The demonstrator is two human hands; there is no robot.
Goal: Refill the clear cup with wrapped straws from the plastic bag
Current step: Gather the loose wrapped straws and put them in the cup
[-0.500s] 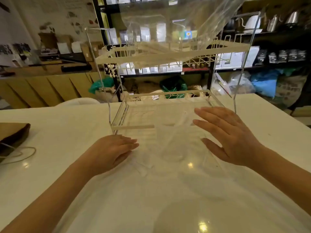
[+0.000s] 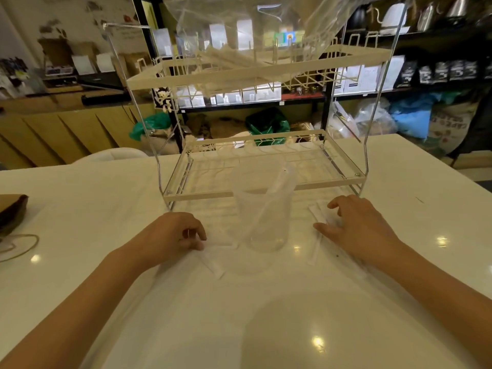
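Observation:
The clear cup [image 2: 262,222] stands upright on the white table [image 2: 80,209] between my hands, with a wrapped straw [image 2: 279,179] leaning inside it. To its left, my left hand [image 2: 173,233] has its fingers curled, pinching the end of a wrapped straw [image 2: 213,263] that lies on the table. On the cup's right, my right hand [image 2: 359,227] rests with fingers apart on wrapped straws [image 2: 318,214] lying flat; it grips none of them. The plastic bag [image 2: 239,25], with more straws in it, lies on the rack's top shelf.
A two-tier rack [image 2: 266,193] with clear sides stands just behind the cup; its lower shelf edge is close to both hands. A brown bag with a cord [image 2: 10,209] lies at the table's left edge. Shelves of goods fill the background.
Both hands were flat and open above the table near the middle. The left has now curled onto a straw, and the right has shifted right onto the straws.

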